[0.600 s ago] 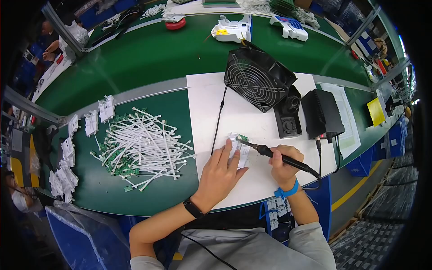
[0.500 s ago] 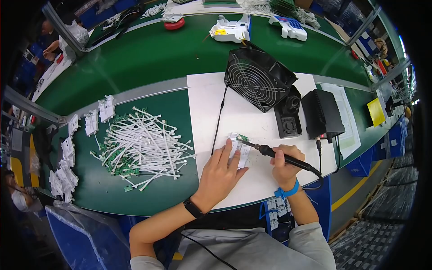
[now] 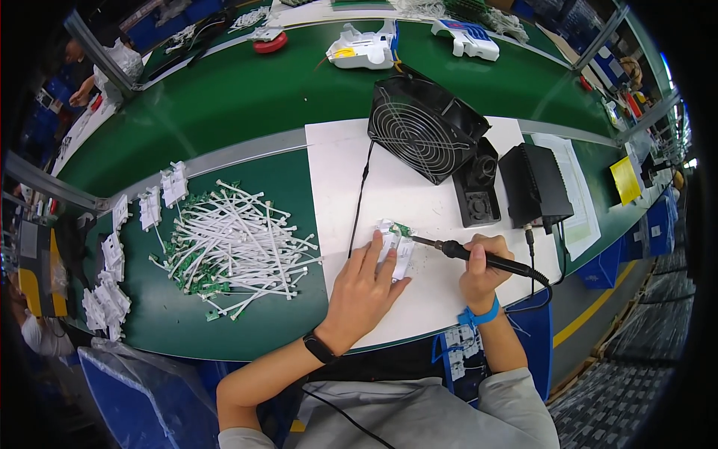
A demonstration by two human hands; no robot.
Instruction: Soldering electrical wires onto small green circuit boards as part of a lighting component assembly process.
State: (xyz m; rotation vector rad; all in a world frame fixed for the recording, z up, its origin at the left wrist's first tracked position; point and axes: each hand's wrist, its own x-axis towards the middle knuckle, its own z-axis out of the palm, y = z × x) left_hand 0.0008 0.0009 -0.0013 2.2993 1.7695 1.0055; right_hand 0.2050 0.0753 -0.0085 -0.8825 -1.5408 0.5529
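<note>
Blue strap [image 3: 479, 314]: around the right wrist.
Left hand [image 3: 359, 295]: fingers extended and slightly spread; fingertips press the white part flat, thumb at its lower side.
Right hand [image 3: 485, 275]: pinches the iron's handle between thumb and fingers.
White part [image 3: 404, 254]: on the white sheet [image 3: 333, 161], directly ahead of the left hand.
Green board [image 3: 402, 229]: at the far end of the white part; small, detail unclear.
Iron [image 3: 455, 249]: tip just beside the board; contact cannot be confirmed. Judged status: soldering of this piece under way, not shown complete.
Pile [image 3: 239, 239]: white leads with green boards, left of the sheet; judged as stock remaining, a large quantity.
White units [image 3: 112, 258]: grouped left of and beyond the pile; finished or waiting, cannot tell.
Stand [image 3: 479, 206]: black, beyond the iron, without a tool in it.
Station [image 3: 537, 183]: black box, right of the stand.
Fan [image 3: 420, 135]: black, tilted, grille toward the work.
Shells [image 3: 364, 49]: two, white, on the far green surface.
</note>
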